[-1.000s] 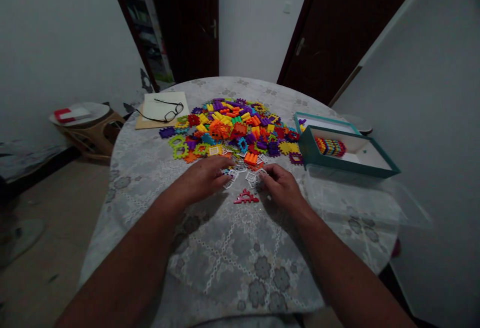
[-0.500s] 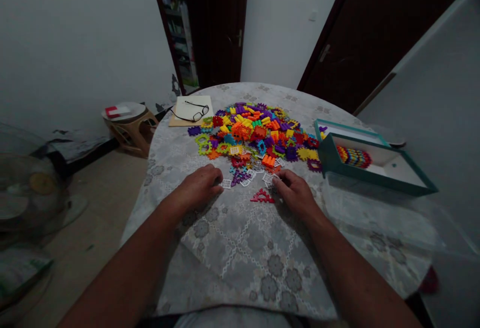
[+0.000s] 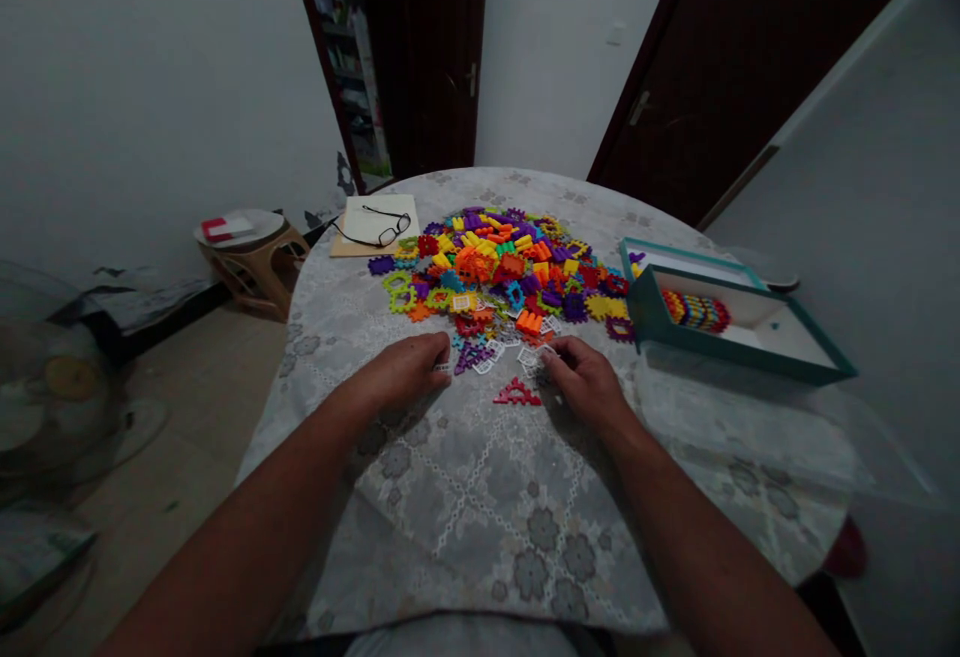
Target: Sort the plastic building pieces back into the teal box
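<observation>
At the near edge of a heap of colourful plastic interlocking building pieces (image 3: 480, 265), my left hand (image 3: 411, 369) has its fingers closed on a small white lattice piece (image 3: 444, 367), partly hidden by them. My right hand (image 3: 583, 377) pinches another white lattice piece (image 3: 531, 356) between thumb and fingers. A purple toothed triangle (image 3: 472, 357) lies between the hands, close to the left one. Nearer to me, a red toothed triangle (image 3: 517, 394) rests on the cloth, just left of my right hand. More white lattice pieces (image 3: 491, 357) lie around the purple triangle.
A teal-edged box (image 3: 750, 352) holding strung coloured pieces stands at the right, with clear plastic packaging (image 3: 742, 407) before it. Glasses (image 3: 390, 232) lie on a pad (image 3: 360, 212) at the back left. The patterned tablecloth (image 3: 465, 507) covers the round table.
My left hand has shifted slightly right, and its fingers now cover more of the white lattice piece. My right hand stays at its piece. The view has swung slightly.
</observation>
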{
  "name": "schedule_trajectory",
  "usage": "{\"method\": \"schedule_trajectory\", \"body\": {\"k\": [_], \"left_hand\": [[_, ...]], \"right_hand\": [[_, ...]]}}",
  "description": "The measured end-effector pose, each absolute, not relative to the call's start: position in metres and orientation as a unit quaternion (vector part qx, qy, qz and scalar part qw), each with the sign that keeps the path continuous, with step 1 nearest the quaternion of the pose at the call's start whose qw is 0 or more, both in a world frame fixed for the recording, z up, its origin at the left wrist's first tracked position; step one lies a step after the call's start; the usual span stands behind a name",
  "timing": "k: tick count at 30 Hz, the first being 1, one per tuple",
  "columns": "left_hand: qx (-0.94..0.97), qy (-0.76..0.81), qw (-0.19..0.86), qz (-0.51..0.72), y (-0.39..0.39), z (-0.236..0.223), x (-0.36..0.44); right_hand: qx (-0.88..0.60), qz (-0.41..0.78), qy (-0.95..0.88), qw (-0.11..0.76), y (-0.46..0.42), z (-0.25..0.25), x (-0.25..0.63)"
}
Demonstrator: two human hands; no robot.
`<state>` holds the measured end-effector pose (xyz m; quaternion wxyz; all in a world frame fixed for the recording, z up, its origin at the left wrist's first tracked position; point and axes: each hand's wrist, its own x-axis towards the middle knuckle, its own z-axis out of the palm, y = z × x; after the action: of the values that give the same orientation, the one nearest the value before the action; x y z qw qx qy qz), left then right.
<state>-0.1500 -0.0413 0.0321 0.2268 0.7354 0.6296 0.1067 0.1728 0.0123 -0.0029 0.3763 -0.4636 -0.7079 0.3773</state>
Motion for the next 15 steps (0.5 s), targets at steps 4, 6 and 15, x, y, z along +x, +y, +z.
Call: {"method": "schedule_trajectory", "body": {"k": [4,6,15], "left_hand": [[0.740,0.588,0.252,0.208,-0.044,0.033,-0.134],[0.732,0.575,0.267,0.249,-0.041,0.034,-0.122],[0.731,0.496,0.345,0.318,-0.012,0.035,-0.062]], "right_hand": [[-0.450,0.391,-0.704,0.386,0.012,-0.003,0.172],[-0.430,0.417,-0.703,0.383,0.008,-0.005,0.168],[-0.398,0.472,-0.678,0.399,0.000,-0.004,0.156]]}}
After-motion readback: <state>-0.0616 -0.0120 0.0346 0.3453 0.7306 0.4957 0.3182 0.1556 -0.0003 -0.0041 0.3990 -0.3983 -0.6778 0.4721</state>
